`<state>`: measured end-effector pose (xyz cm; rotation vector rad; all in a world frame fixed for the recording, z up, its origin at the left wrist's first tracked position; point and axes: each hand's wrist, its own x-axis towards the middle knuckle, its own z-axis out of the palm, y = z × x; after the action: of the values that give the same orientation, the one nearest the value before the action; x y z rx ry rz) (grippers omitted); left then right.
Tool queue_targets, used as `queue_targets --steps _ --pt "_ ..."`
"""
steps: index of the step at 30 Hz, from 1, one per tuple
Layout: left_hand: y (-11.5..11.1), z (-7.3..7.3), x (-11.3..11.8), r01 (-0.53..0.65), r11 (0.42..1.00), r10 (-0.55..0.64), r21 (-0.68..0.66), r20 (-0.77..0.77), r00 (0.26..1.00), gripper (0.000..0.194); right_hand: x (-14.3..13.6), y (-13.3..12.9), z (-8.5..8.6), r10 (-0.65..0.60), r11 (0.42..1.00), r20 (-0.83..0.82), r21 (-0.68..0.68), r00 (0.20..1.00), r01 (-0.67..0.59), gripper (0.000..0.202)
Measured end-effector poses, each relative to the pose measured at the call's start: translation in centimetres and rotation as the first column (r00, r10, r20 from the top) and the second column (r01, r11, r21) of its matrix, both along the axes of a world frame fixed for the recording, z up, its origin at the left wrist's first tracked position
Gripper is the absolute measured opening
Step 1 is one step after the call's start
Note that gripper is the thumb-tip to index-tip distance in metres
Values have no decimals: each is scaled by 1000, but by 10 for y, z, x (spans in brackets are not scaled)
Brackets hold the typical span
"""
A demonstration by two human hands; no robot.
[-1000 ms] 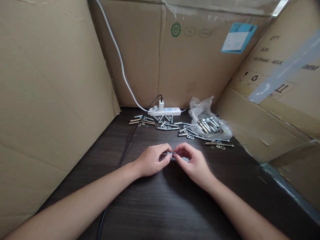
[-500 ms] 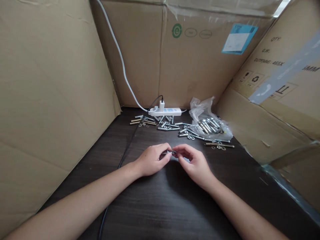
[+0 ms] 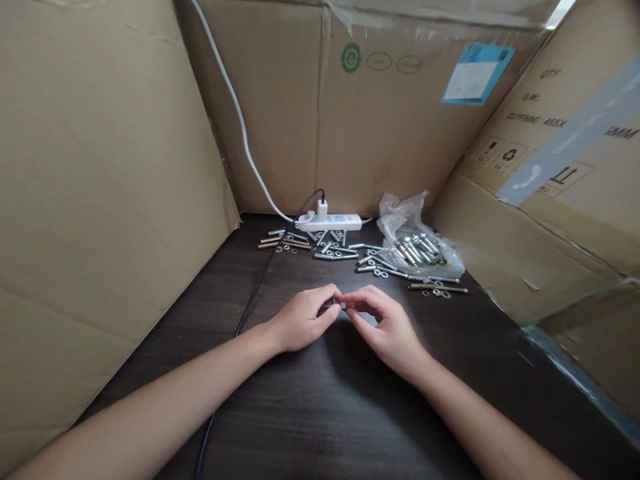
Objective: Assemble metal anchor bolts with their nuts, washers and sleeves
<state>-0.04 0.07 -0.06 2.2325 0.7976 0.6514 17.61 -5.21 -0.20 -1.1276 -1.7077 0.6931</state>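
Over the middle of the dark table, my left hand [image 3: 306, 321] is closed round a small metal bolt [image 3: 329, 305], thumb below and fingers above. Most of the bolt is hidden in the fingers. My right hand [image 3: 384, 325] meets it from the right, with thumb and fingertips pinched at the bolt's end. Whether a nut or washer sits between those fingertips is too small to tell. Beyond the hands lie loose bolts and sleeves [image 3: 336, 256], with washers [image 3: 384, 274] and nuts among them.
A clear plastic bag [image 3: 453, 263] holding several bolts lies at the back right. Behind the loose parts is a white power strip [image 3: 345, 222] with a plugged-in charger [image 3: 323, 211]. A black cable [image 3: 256, 293] crosses the table at left. Cardboard walls [image 3: 270, 133] surround the table.
My right hand's fingertips have shifted slightly left and closed in on the bolt's end, covering more of it. My left hand keeps its hold. The view has tilted a little.
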Motion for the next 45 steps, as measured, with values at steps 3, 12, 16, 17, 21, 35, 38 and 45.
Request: queue_targets --steps 3,12,16,17,21,35,38,45 --pt "0 0 -1 9 1000 -9 -17 6 1000 15 -2 0 1 -10 1000 -14 4 1000 10 18" --pt "-1 0 0 -6 1000 6 -4 18 1000 16 1 1 -1 7 1000 21 -8 1000 -7 20" --pt "-2 1 0 -21 1000 21 7 8 1000 15 3 2 -1 7 999 44 -32 999 -6 21" --pt "-2 1 0 -28 1000 28 7 6 1000 14 3 2 0 8 999 48 -38 999 -7 21" --pt "-3 1 0 -42 999 42 17 -7 999 14 4 1 0 3 997 59 -71 998 2 17" --pt "-11 4 -1 101 978 -79 183 -121 990 19 6 -1 3 98 974 124 -215 987 -69 43" --pt "-11 5 -1 98 979 -79 178 -112 991 18 6 -2 2 94 968 126 -243 988 -61 49" --pt "-11 6 -1 60 987 -44 146 -109 993 17 13 -1 8 35 989 83 -144 996 -22 26"
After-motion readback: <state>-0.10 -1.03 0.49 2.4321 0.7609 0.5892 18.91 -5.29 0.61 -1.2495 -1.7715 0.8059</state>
